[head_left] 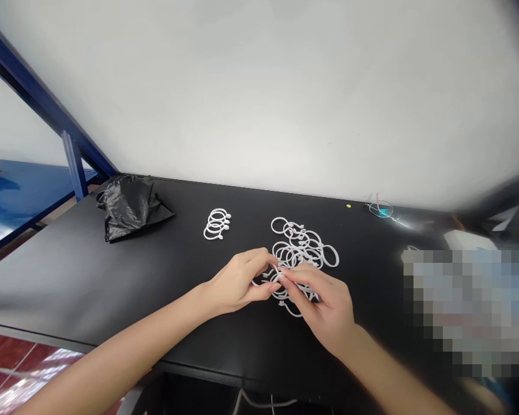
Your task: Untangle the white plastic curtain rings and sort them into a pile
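Over a loose pile of white plastic shower curtain rings [303, 248], my left hand [242, 282] and my right hand [324, 294] meet fingertip to fingertip. One white ring [256, 283] is pinched between the left thumb and fingers. The right thumb and index finger close on the same ring, it seems, near its end; the fingers partly cover it. Some rings in the pile lie open, and part of the pile is hidden beneath my hands. To the left, a small row of overlapping rings [216, 225] lies on the black table [177, 271].
A crumpled black plastic bag [132, 207] lies at the back left, beside a blue metal frame [73, 155]. A thin wire loop with a blue piece [383, 211] is by the white wall [285, 115]. A blurred-out area [467, 317] covers things on the right.
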`<state>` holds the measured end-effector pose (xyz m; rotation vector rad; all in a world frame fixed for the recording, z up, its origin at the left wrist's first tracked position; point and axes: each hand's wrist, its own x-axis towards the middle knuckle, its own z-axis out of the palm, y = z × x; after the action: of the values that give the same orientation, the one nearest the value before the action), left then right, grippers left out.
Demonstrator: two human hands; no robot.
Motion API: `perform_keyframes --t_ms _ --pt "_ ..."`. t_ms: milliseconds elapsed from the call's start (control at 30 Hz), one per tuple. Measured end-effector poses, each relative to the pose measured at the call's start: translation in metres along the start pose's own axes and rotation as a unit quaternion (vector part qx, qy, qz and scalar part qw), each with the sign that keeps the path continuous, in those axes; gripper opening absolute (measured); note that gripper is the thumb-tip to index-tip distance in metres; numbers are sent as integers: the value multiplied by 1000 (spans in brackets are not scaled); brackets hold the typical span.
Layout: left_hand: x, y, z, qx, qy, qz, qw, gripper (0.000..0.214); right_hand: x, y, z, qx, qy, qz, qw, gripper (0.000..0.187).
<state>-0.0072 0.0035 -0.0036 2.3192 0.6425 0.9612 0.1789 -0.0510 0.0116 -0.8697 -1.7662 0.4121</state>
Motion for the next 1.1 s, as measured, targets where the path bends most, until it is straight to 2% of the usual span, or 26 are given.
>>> perform_keyframes --t_ms 233,367,433,567,667,800,933,1000,1100 --pt "1 5 1 7 -1 -1 1000 44 2 -1 0 1 6 -13 1000 23" --pt "3 0 -6 91 -3 -19 996 46 1 2 -2 -23 -8 4 1000 30" --pt "5 -6 -14 172 5 -54 984 42 0 4 -4 -30 -8 22 999 33" --pt "5 -29 -35 321 54 -100 940 39 -2 7 -5 -29 3 35 999 30" --pt "1 -45 -45 379 44 -132 915 42 -2 7 -4 -29 4 29 999 29" --pt "-2 -52 -47 415 15 -153 897 39 0 5 -4 -39 10 25 999 26" --pt "-4 -52 -48 437 22 -176 882 38 2 5 -5 -45 14 24 999 25" --pt "-4 -53 -50 429 37 -185 883 39 2 5 -5 -45 18 22 999 26" --pt "0 -52 -49 383 74 -181 903 37 1 5 -7 -38 25 20 999 28"
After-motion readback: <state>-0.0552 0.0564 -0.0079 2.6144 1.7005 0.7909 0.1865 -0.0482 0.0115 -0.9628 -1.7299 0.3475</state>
